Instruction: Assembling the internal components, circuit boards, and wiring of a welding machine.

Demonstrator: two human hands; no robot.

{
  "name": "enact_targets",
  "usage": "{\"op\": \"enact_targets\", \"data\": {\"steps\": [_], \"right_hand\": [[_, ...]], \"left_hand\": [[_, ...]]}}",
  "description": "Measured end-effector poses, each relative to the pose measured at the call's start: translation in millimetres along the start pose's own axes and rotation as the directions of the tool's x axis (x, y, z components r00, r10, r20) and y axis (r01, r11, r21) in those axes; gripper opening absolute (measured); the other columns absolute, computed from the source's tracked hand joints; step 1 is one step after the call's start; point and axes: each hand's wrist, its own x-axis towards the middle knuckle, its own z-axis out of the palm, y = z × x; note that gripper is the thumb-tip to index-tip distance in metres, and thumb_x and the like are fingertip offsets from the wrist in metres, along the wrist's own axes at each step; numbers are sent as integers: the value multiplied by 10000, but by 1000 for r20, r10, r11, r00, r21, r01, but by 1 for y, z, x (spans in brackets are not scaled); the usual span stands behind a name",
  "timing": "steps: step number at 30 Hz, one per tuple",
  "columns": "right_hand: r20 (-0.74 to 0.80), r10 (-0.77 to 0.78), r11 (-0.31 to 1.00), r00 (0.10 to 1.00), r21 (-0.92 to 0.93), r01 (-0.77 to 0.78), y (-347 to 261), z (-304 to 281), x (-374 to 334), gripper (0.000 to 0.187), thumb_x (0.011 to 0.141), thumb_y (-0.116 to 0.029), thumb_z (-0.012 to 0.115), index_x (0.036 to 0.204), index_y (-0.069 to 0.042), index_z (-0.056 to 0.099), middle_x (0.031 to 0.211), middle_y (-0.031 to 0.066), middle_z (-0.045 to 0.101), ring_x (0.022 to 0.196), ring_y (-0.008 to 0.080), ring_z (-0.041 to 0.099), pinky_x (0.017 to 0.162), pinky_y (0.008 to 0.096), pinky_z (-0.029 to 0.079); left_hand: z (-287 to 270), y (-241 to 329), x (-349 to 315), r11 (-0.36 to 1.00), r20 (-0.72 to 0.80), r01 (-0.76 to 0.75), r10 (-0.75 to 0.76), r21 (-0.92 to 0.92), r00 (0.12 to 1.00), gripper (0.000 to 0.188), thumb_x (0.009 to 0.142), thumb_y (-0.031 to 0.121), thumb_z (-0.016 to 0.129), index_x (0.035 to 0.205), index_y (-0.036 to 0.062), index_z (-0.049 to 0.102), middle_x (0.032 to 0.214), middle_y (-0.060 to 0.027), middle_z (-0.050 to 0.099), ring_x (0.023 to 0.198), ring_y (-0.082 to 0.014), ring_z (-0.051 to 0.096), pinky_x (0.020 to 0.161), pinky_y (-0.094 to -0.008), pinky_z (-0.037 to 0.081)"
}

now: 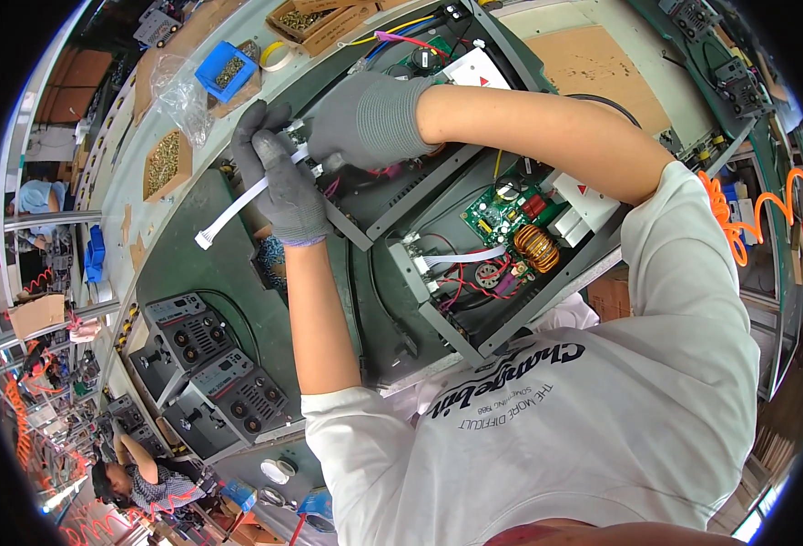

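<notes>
My left hand (285,182), in a grey glove, is closed on a white ribbon cable (236,213) that passes under its thumb. The cable's loose end has a white connector and hangs out past the wrist side. Close by, my gloved right hand (360,123) curls down at the end of an opened machine chassis (420,196); its fingertips are partly hidden. Between the hands shows a bit of a small part with metal fittings (296,134). A second open chassis (461,337) lies nearer, holding a green circuit board (502,211), a copper-wound coil (536,248) and another white ribbon cable (465,257).
Finished-looking dark machines (228,387) stand at the lower left of the green bench (178,264). Beyond are a blue bin (226,71) and a cardboard box (167,166) of small screws, a tape roll (277,56) and a plastic bag (181,100). Orange coiled hoses (725,218) hang right. Another person (142,478) works lower left.
</notes>
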Motion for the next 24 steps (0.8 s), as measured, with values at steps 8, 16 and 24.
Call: {"op": "enact_targets", "data": {"steps": [8, 16, 24], "right_hand": [[5, -21, 999, 1000, -42, 21, 0, 7, 0, 235, 886, -234, 610, 1067, -197, 755, 978, 114, 740, 904, 323, 715, 759, 478, 557], [-22, 43, 999, 999, 15, -43, -4, 9, -1, 196, 922, -280, 599, 1000, -146, 718, 891, 116, 700, 879, 337, 691, 783, 473, 539], [-134, 81, 985, 988, 163, -59, -2, 31, -1, 259, 920, -318, 606, 1090, -185, 749, 974, 131, 731, 913, 338, 705, 796, 480, 552]], "left_hand": [[-1, 2, -1, 1000, 8, -2, 2, 6, 1000, 383, 1088, 238, 366, 1359, -11, 469, 1188, -178, 641, 1090, -204, 579, 978, -339, 457], [-2, 2, -3, 1000, 6, 21, -21, 17, 1000, 384, 1088, 247, 368, 1357, -8, 469, 1184, -182, 643, 1092, -208, 579, 989, -351, 454], [2, 3, -1, 1000, 3, 20, -20, 11, 1000, 399, 1089, 279, 380, 1361, 1, 469, 1191, -177, 643, 1078, -202, 578, 972, -338, 450]]}}
